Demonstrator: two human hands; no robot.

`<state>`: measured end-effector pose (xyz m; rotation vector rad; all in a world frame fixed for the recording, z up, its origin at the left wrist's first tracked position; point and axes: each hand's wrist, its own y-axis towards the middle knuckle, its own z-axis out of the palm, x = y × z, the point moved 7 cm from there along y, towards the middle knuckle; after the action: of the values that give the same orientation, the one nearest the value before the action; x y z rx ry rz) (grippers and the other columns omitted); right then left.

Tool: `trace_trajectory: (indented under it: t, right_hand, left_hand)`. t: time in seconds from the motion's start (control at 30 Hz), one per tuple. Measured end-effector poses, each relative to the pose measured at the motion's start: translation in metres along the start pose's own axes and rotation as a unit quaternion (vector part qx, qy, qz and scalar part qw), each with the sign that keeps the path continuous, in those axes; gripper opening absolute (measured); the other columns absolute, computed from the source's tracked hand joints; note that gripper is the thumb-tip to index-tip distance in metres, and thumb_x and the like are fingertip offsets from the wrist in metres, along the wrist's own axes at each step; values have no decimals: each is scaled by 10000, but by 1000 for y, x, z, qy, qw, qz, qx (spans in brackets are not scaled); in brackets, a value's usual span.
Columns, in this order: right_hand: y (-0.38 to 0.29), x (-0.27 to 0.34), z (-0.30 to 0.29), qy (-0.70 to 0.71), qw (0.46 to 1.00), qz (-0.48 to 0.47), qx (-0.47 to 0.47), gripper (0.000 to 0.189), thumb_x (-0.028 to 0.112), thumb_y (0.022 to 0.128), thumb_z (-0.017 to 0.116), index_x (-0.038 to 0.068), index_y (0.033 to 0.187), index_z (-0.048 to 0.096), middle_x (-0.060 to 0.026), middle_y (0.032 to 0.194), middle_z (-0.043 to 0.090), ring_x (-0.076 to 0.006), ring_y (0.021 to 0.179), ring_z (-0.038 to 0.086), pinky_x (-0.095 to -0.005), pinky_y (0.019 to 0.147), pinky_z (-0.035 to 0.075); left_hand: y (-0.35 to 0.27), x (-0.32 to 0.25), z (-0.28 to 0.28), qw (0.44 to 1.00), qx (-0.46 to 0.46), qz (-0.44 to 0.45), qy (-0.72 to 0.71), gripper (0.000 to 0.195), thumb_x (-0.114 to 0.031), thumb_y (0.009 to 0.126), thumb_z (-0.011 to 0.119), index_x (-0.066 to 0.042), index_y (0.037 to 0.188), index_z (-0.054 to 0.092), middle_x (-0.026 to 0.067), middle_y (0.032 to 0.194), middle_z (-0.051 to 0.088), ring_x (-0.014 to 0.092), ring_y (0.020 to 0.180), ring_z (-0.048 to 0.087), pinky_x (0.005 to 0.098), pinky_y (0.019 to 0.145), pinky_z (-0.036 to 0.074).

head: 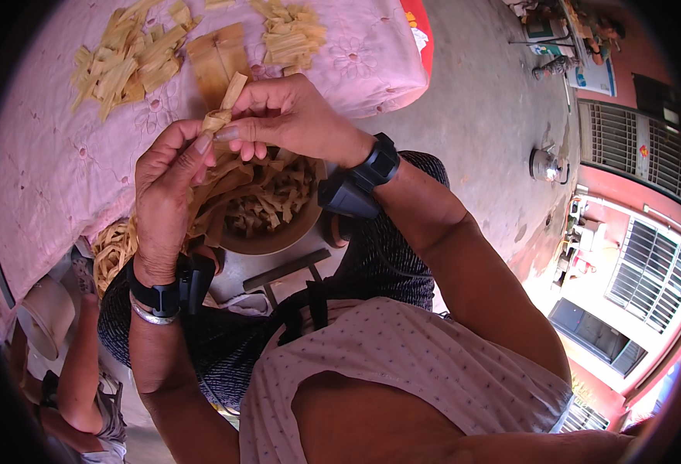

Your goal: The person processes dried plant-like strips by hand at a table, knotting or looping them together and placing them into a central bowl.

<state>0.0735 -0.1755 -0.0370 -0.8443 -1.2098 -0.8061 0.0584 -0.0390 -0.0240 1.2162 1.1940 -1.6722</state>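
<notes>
A small folded knot of dried, straw-coloured leaf strip [217, 120] is pinched between both hands, one flat tail sticking up from it. My left hand [165, 180] grips its lower side between thumb and fingers. From the other side, my right hand [297, 119] holds the knot and the base of the tail. Behind them on the pink embroidered tablecloth [38, 151] lie a heap of strips [134, 64], a smaller pile [295, 35] and a wide tan leaf piece [218, 52]. Below my hands, a round basin [282, 248] holds long strips and many short curled pieces.
Coiled strips [111, 249] hang beside my left knee. A co-worker's arm [79, 371] and a pale bucket [47, 318] are at lower left. A grey bar [287, 268] lies between my legs. On the concrete floor at right stands a metal kettle [545, 165].
</notes>
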Motion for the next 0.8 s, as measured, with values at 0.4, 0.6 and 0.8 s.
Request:
trace_trajectory:
  t: [0.4, 0.6, 0.8]
  right_hand:
    - [-13, 25, 4, -341, 921, -186, -30, 80, -15, 774, 609, -9, 801, 535, -5, 603, 519, -39, 536, 497, -190, 508, 410]
    - [-14, 11, 8, -50, 996, -25, 68, 146, 7, 772, 644, 20, 881, 548, -2, 749, 567, -35, 689, 525, -184, 599, 424]
    - [-18, 16, 0, -187, 975, -120, 24, 195, 18, 769, 662, 37, 940, 570, -2, 800, 598, -43, 735, 551, -188, 625, 438]
  left_hand:
    - [3, 27, 0, 991, 46, -106, -63, 183, -187, 862, 563, -10, 859, 611, -34, 650, 522, 14, 528, 299, 184, 491, 222]
    - [2, 26, 7, 991, 75, -94, -58, 209, -182, 861, 568, 7, 785, 618, -45, 592, 469, 22, 504, 281, 191, 467, 209]
    - [2, 33, -1, 991, 76, -95, -61, 199, -170, 866, 575, 21, 839, 624, -22, 638, 530, 25, 512, 317, 184, 476, 243]
